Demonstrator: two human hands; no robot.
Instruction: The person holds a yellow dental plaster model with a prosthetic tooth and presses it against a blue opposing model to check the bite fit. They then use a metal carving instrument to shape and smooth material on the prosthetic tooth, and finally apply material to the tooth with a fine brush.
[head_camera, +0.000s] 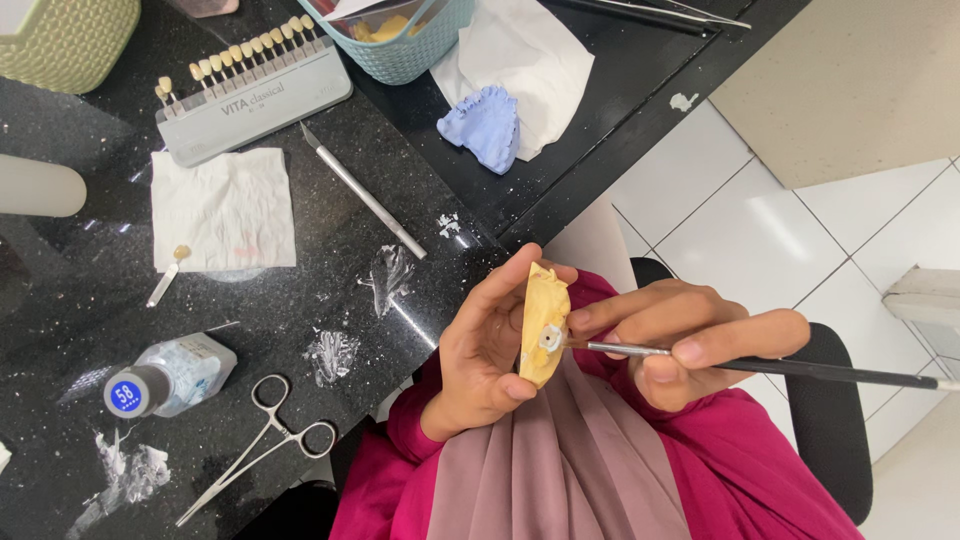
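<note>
My left hand (485, 350) grips a yellow dental cast (543, 322) on edge, thumb at its lower end and fingers curled over the top. A small grey-white patch sits on the cast's face. My right hand (690, 340) holds a thin brush (790, 368) with a dark handle and metal ferrule. Its tip touches the patch on the cast. Both hands hover over my lap, just off the edge of the black counter (80, 330).
On the counter lie metal forceps (262, 440), a small clear bottle with a blue cap (165, 378), a scalpel-like knife (362, 192), a tissue (222, 208), a tooth shade guide (250, 85), a blue dental cast (482, 125) and a teal basket (400, 45). White smears dot the surface.
</note>
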